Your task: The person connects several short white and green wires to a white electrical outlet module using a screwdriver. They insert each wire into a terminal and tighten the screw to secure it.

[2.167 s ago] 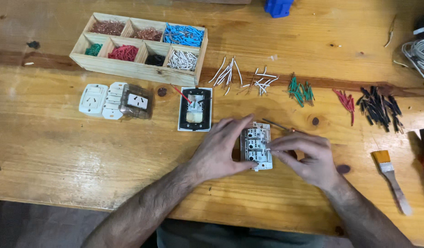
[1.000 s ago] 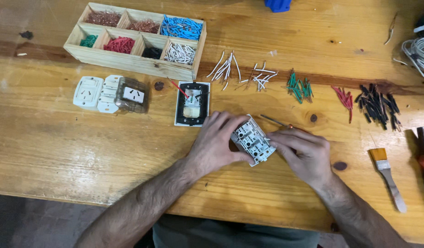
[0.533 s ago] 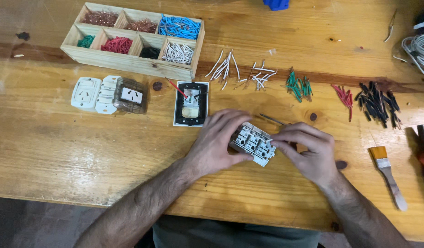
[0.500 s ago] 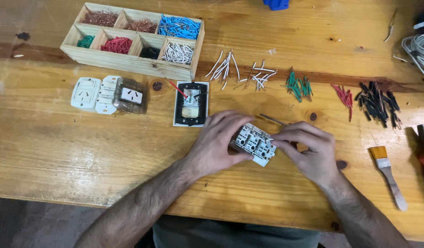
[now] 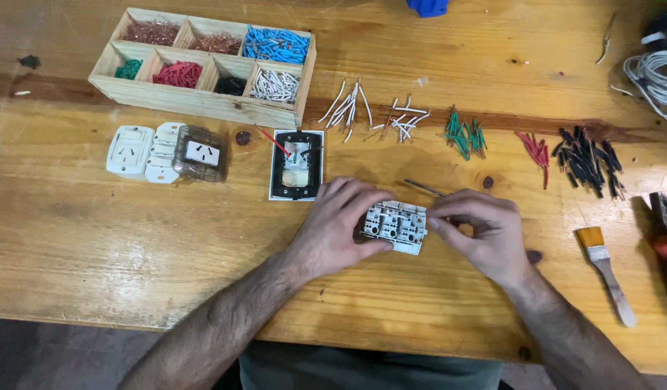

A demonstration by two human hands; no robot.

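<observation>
A white socket module (image 5: 393,226), its back with several terminal slots facing up, lies near the middle of the wooden table (image 5: 95,245). My left hand (image 5: 339,224) grips its left end. My right hand (image 5: 481,231) pinches its right end, with a thin dark tool (image 5: 422,188) sticking out up-left above my fingers. A black-framed socket plate (image 5: 297,165) with a red wire lies just beyond my left hand.
A wooden compartment box (image 5: 203,65) of coloured wire bits stands at the back left. White sockets (image 5: 164,152) lie at the left. Piles of white (image 5: 373,112), green (image 5: 463,133), red (image 5: 535,150) and black (image 5: 586,159) wire pieces line the back. At the right are a brush (image 5: 604,271), pliers (image 5: 665,238) and a cable coil (image 5: 655,72).
The socket module has turned from upright to lying crosswise between my hands. Both hands stayed on it and shifted slightly.
</observation>
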